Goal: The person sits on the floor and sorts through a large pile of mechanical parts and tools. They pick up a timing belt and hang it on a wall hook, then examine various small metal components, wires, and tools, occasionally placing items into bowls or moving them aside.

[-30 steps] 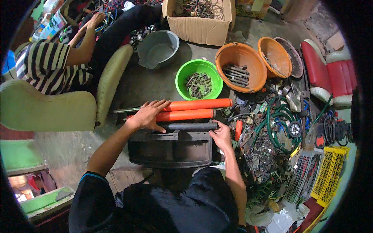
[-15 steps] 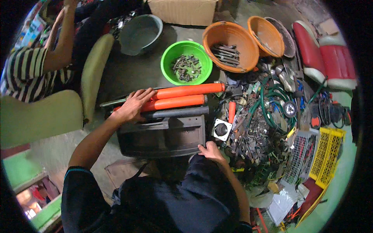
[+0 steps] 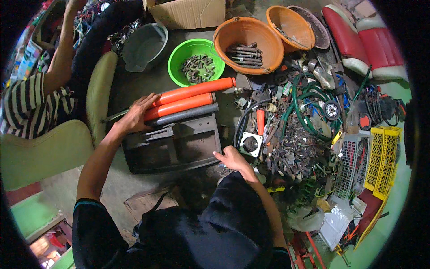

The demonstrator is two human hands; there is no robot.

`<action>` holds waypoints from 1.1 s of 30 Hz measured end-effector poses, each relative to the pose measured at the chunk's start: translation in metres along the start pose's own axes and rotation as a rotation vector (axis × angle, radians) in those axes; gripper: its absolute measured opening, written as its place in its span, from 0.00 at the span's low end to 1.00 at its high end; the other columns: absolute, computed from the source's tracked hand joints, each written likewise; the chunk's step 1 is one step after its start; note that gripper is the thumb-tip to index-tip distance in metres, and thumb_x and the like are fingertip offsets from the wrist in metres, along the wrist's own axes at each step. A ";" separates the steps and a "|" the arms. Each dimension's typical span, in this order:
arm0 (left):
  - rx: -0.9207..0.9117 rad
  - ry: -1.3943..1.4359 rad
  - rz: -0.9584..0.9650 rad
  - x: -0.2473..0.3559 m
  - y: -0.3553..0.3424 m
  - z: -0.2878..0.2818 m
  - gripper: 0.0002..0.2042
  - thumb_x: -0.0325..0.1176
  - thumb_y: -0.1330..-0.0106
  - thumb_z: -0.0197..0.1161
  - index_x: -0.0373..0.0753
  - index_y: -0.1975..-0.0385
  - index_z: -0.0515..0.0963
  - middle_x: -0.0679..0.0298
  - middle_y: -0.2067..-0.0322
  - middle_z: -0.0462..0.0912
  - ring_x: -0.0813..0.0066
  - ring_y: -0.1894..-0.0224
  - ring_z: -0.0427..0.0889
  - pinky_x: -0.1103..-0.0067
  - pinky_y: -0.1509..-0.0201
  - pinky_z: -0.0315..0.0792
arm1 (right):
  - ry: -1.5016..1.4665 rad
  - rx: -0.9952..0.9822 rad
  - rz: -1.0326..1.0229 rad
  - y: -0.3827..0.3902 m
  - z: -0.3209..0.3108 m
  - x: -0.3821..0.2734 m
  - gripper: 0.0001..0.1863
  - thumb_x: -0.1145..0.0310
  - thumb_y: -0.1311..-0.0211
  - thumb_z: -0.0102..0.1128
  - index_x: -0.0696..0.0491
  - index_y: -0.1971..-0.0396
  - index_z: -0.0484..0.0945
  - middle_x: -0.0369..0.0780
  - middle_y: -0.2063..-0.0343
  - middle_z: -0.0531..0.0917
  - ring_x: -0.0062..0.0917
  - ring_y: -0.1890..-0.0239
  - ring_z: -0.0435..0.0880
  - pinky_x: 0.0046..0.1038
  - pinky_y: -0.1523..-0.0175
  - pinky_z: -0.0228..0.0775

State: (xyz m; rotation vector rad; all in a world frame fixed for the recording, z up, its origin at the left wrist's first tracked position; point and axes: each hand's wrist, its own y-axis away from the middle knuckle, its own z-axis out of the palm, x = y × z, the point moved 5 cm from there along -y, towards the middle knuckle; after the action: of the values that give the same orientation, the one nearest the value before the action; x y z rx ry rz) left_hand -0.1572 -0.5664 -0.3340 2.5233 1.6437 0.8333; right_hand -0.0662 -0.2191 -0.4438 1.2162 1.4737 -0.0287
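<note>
My left hand (image 3: 139,112) is closed over the left ends of two orange tubes (image 3: 195,91) and a dark grey tube (image 3: 192,114), which lie side by side along the far edge of a dark plastic tray (image 3: 165,165). A thin metal rod (image 3: 115,115) sticks out leftward beside that hand. My right hand (image 3: 228,158) grips the tray’s near right corner, thumb against its edge.
Beyond sit a green basin (image 3: 174,67) of metal pieces, a grey basin (image 3: 134,51), orange buckets (image 3: 246,36) and a cardboard box (image 3: 186,13). Mixed scrap (image 3: 295,157) heaps at right, near crates (image 3: 380,161). A co-worker (image 3: 31,103) sits at left beside green padded seating (image 3: 45,157).
The tray and tubes have shifted left and up in the picture, with my left hand on them. My right hand has moved from the dark tube down to the tray’s near corner.
</note>
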 end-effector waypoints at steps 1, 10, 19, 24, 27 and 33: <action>-0.002 0.005 0.006 -0.002 -0.001 0.002 0.57 0.32 0.68 0.78 0.44 0.31 0.51 0.48 0.33 0.56 0.43 0.32 0.56 0.56 0.29 0.52 | -0.080 -0.039 0.044 -0.002 0.007 0.014 0.34 0.45 0.41 0.62 0.64 0.88 0.72 0.49 0.89 0.73 0.28 0.82 0.78 0.37 0.76 0.66; 0.021 -0.006 0.053 0.006 -0.007 0.001 0.57 0.29 0.70 0.76 0.38 0.31 0.51 0.48 0.32 0.56 0.47 0.33 0.58 0.60 0.30 0.55 | -0.493 0.552 0.076 0.117 -0.061 0.070 0.17 0.68 0.34 0.56 0.65 0.53 0.74 0.44 0.64 0.84 0.25 0.71 0.85 0.23 0.70 0.78; 0.209 0.041 0.294 0.004 -0.010 0.013 0.37 0.28 0.53 0.69 0.34 0.40 0.61 0.49 0.49 0.71 0.49 0.48 0.72 0.66 0.42 0.66 | 0.232 0.953 0.035 0.184 -0.024 0.094 0.16 0.69 0.46 0.62 0.54 0.56 0.78 0.46 0.70 0.83 0.38 0.66 0.85 0.36 0.60 0.77; -0.002 0.394 0.083 -0.056 -0.022 0.037 0.57 0.28 0.74 0.78 0.36 0.33 0.54 0.50 0.39 0.66 0.50 0.36 0.65 0.67 0.32 0.61 | 0.612 0.770 0.011 0.154 0.024 0.071 0.22 0.73 0.47 0.58 0.47 0.48 0.75 0.44 0.54 0.79 0.39 0.53 0.79 0.41 0.57 0.76; 0.086 0.070 0.226 -0.026 -0.021 0.023 0.58 0.29 0.74 0.78 0.35 0.34 0.54 0.49 0.41 0.68 0.49 0.38 0.67 0.67 0.34 0.64 | 0.741 0.660 -0.014 0.134 0.036 0.074 0.28 0.72 0.46 0.58 0.43 0.42 0.71 0.40 0.42 0.69 0.36 0.42 0.71 0.43 0.53 0.74; 0.048 0.179 0.193 -0.001 -0.009 0.008 0.55 0.31 0.72 0.78 0.34 0.35 0.55 0.47 0.42 0.69 0.47 0.39 0.68 0.66 0.35 0.65 | 0.856 0.659 0.062 0.106 0.061 0.056 0.27 0.49 0.45 0.62 0.33 0.43 0.72 0.37 0.34 0.61 0.39 0.40 0.66 0.51 0.42 0.63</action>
State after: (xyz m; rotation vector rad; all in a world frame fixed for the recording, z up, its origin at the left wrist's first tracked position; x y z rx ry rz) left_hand -0.1620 -0.5609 -0.3441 2.7469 1.4964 1.0786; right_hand 0.0597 -0.1723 -0.4434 1.9489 2.2664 0.0619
